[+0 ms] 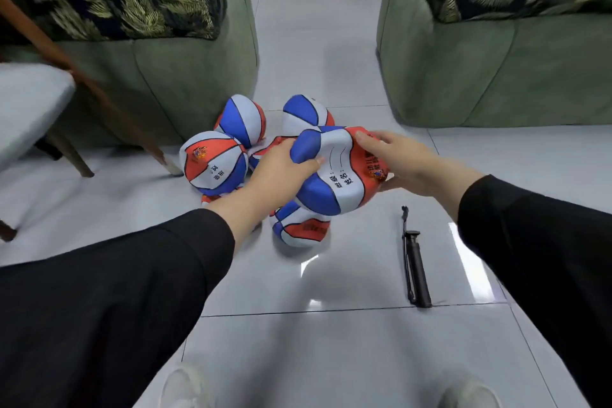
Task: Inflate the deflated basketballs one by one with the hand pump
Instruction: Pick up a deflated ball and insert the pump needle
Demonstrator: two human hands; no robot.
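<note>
A dented red, white and blue basketball (337, 172) is held above the floor between both hands. My left hand (281, 169) grips its left side, thumb pressed into the blue panel. My right hand (400, 159) holds its right, red side with curled fingers. Several more soft balls lie in a pile on the tiles: one at the left (215, 166), two behind (243, 119) (304, 116), one under the held ball (299, 230). The black hand pump (415, 270) lies on the floor to the right, its hose pointing away from me.
Two green sofas (185, 76) (496, 69) with leaf-print cushions flank a tiled gap. A wooden-legged chair (29, 106) stands at the left. My white shoes (185, 387) show at the bottom edge.
</note>
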